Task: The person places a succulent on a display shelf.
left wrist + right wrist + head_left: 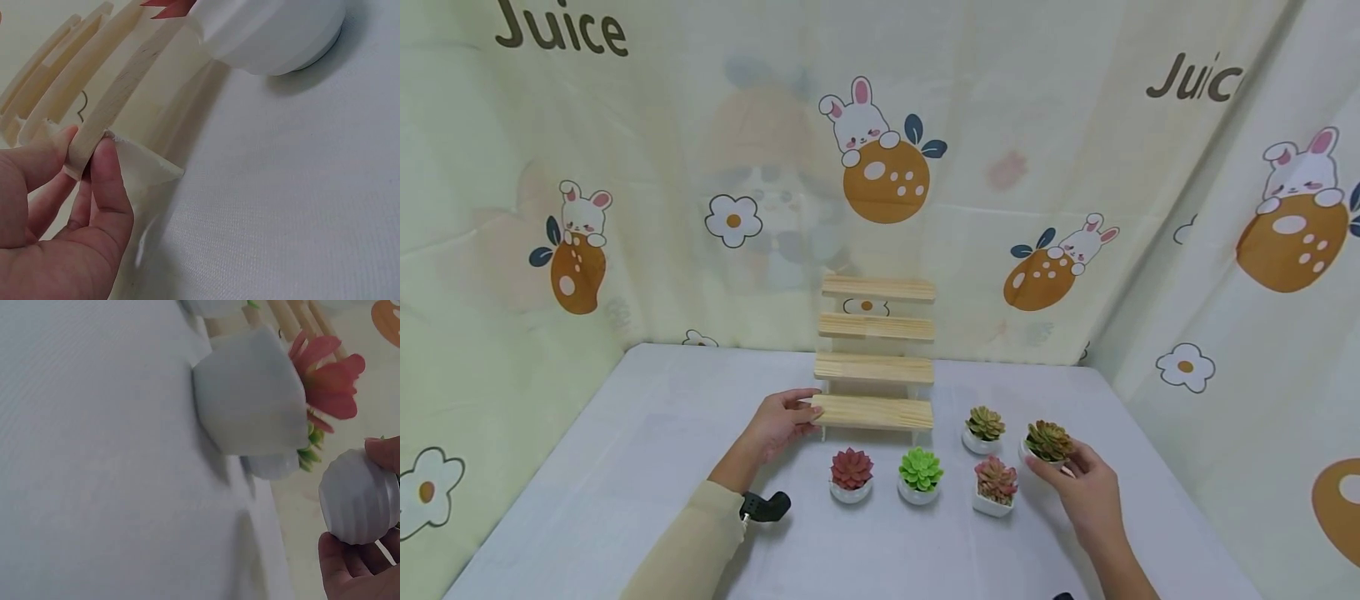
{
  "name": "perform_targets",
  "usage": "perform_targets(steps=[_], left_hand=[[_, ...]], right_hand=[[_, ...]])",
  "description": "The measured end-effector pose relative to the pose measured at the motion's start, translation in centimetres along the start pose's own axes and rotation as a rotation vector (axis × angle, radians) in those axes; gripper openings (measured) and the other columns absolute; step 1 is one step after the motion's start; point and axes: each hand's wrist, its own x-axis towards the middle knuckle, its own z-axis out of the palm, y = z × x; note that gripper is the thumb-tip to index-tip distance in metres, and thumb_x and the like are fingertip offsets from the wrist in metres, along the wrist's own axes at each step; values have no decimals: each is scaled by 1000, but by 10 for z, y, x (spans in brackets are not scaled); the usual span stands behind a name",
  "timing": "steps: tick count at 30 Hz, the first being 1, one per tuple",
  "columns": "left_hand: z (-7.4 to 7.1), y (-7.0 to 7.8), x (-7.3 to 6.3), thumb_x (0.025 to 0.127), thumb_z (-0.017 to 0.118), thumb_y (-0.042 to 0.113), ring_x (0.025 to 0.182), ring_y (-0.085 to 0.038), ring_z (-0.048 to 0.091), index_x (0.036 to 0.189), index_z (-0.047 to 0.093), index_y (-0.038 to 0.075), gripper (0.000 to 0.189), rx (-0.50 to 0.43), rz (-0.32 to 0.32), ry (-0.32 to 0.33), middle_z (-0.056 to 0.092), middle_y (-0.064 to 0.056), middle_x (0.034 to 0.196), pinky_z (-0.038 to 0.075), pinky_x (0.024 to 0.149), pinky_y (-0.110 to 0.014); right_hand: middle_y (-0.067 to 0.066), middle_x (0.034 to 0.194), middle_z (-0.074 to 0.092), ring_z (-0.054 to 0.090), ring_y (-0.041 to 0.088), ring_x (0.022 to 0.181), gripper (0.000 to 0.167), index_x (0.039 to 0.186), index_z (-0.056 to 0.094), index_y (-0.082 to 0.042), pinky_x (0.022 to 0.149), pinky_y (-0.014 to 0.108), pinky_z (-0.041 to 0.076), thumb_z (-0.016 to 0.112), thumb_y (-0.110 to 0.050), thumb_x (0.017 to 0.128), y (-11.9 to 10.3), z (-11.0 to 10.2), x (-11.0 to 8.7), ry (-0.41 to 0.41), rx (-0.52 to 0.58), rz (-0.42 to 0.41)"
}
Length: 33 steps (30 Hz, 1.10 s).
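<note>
A tiered wooden shelf stand (874, 412) rises at the back of the table. My left hand (782, 423) pinches the left end of its lowest board (119, 94), thumb on top and fingers beneath. On the right, my right hand (1088, 487) grips a brownish-green succulent (1049, 440) by its ribbed white pot (357, 499), held above the table. Nearest to that hand are a pink succulent (996, 481) in an angular white pot (250, 394) and an olive-green succulent (985, 423) in a round pot.
In front of the stand sit a dark red succulent (852, 469) and a bright green succulent (921, 469), both in white pots on the white-covered table (647, 442). A printed curtain (662, 125) hangs behind the table and along its sides.
</note>
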Motion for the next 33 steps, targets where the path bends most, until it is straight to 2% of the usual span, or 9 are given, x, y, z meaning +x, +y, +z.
perform_targets(steps=[4, 8, 10, 12, 15, 17, 21, 28, 33], left_hand=[[-1, 1, 0, 96, 71, 5, 85, -16, 68, 138, 62, 3, 43, -8, -1, 2, 65, -13, 109, 60, 74, -26], [-1, 1, 0, 96, 69, 4, 87, -15, 68, 138, 62, 3, 42, -14, -4, 4, 65, -13, 110, 59, 74, -26], [-1, 2, -1, 96, 69, 4, 87, -15, 68, 138, 62, 3, 43, -17, -2, 1, 66, -13, 110, 59, 75, -26], [-1, 2, -1, 96, 70, 5, 86, -15, 68, 139, 61, 2, 43, -19, 2, -5, 66, -13, 109, 59, 74, -26], [-1, 3, -2, 96, 70, 4, 85, -15, 68, 139, 61, 2, 44, -24, 2, -9, 66, -12, 108, 59, 74, -26], [0, 3, -2, 96, 70, 5, 86, -15, 68, 138, 61, 2, 43, -23, 0, -6, 66, -12, 108, 59, 74, -27], [1, 3, -2, 96, 70, 5, 86, -15, 68, 138, 62, 3, 43, -22, -6, -2, 66, -12, 108, 59, 75, -27], [1, 1, -2, 96, 70, 6, 86, -15, 68, 138, 62, 2, 42, -19, -1, -8, 67, -12, 108, 59, 75, -27], [1, 0, -1, 96, 70, 5, 86, -16, 68, 138, 62, 3, 43, -19, -3, -7, 67, -13, 108, 60, 75, -27]], right_hand=[[19, 157, 46, 46, 30, 143, 95, 155, 39, -5, 78, 2, 47, 87, -40, 82, -11, 3, -2, -36, 41, -18], [16, 158, 45, 45, 28, 145, 93, 156, 39, -8, 81, 3, 48, 87, -38, 82, -22, 6, -2, -70, 79, -20], [15, 157, 46, 51, 21, 140, 92, 155, 39, -9, 82, 4, 49, 87, -37, 82, -26, 7, -2, -84, 79, -27], [13, 157, 46, 51, 20, 139, 91, 155, 40, -10, 83, 6, 50, 87, -39, 82, -31, 8, -2, -96, 86, -33], [13, 157, 45, 52, 21, 140, 93, 156, 39, -10, 84, 5, 50, 87, -40, 82, -37, 9, -3, -117, 96, -54], [15, 158, 44, 46, 28, 146, 94, 157, 37, -9, 84, 4, 49, 86, -39, 82, -41, 11, -3, -134, 104, -71], [18, 159, 43, 44, 29, 147, 96, 158, 35, -6, 85, 2, 47, 85, -40, 83, -49, 15, -4, -152, 85, -114], [15, 155, 49, 48, 28, 143, 90, 155, 39, -6, 94, 7, 48, 84, -42, 84, -62, 26, -5, -161, 62, -175], [14, 150, 54, 52, 27, 140, 84, 152, 43, -8, 93, 9, 50, 84, -40, 85, -72, 36, -6, -180, 65, -212]])
